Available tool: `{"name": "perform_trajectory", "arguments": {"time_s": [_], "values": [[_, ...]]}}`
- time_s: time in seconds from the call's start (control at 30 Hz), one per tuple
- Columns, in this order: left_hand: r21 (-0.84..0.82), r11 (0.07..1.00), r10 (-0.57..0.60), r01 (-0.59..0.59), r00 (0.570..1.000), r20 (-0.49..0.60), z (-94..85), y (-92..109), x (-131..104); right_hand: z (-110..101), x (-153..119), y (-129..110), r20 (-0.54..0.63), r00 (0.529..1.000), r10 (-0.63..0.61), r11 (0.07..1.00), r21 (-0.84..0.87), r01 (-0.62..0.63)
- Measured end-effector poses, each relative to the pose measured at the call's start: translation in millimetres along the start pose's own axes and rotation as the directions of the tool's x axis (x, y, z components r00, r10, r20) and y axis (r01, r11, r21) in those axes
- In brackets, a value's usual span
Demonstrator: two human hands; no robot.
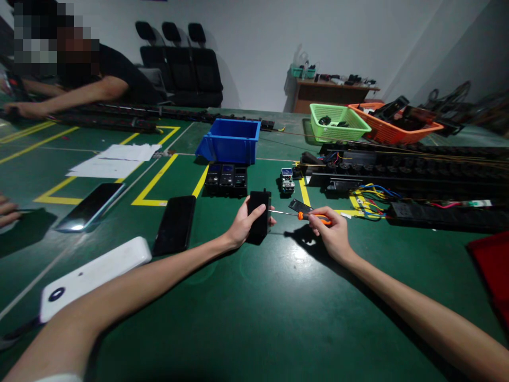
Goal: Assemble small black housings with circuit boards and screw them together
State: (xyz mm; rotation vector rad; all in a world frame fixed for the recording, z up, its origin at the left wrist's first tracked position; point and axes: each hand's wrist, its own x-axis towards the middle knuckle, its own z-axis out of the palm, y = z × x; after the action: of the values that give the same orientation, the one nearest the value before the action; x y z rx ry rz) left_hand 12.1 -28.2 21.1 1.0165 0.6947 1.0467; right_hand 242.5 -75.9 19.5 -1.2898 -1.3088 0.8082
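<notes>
Left hand (240, 223) has its fingers wrapped round a black rectangular box (258, 225) over the green-topped desk (254, 318), well in from the far edge. Right hand's (334, 231) got its fingers closed on an orange-handled screwdriver (303, 216) with a thin metal shaft, tip right at the box's side, can't tell if it's actually touching. Nearer the far edge there's an open blue plastic bin (230, 148), three blocky black modules (226, 181) just in front.
</notes>
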Motion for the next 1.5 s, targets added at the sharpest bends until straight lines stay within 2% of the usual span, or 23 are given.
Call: {"name": "perform_trajectory", "arguments": {"time_s": [0.43,0.67,0.93,1.2,1.37,1.5], "values": [[-0.033,0.999,0.015,-0.015,1.0,0.005,-0.9,-0.5,0.8,-0.6,-0.5,0.7,-0.012,1.0,0.003,1.0,0.001,-0.003],[0.02,0.999,0.048,-0.047,0.999,-0.024,-1.0,-1.5,2.0,-1.0,-0.4,0.9,-0.028,0.997,-0.069,0.996,-0.054,0.068],[0.035,0.998,0.047,-0.046,0.998,-0.029,-2.4,-2.1,2.7,-2.4,-0.1,-3.2,0.038,0.988,-0.151,0.982,-0.111,0.154],[0.125,0.987,0.105,-0.102,0.994,-0.017,-2.2,-0.1,0.1,-2.5,-0.8,-0.3,0.03,0.997,-0.075,0.993,-0.093,0.078],[0.223,0.96,0.175,-0.169,0.985,-0.004,-3.4,1.4,-1.7,-2.6,-0.7,2.2,0.051,0.998,-0.02,0.998,-0.06,0.023],[0.24,0.952,0.194,-0.188,0.981,0.0,-3.4,2.2,-2.3,-1.1,-0.4,-2.0,0.079,0.997,0.0,0.999,-0.037,0.003]]}}
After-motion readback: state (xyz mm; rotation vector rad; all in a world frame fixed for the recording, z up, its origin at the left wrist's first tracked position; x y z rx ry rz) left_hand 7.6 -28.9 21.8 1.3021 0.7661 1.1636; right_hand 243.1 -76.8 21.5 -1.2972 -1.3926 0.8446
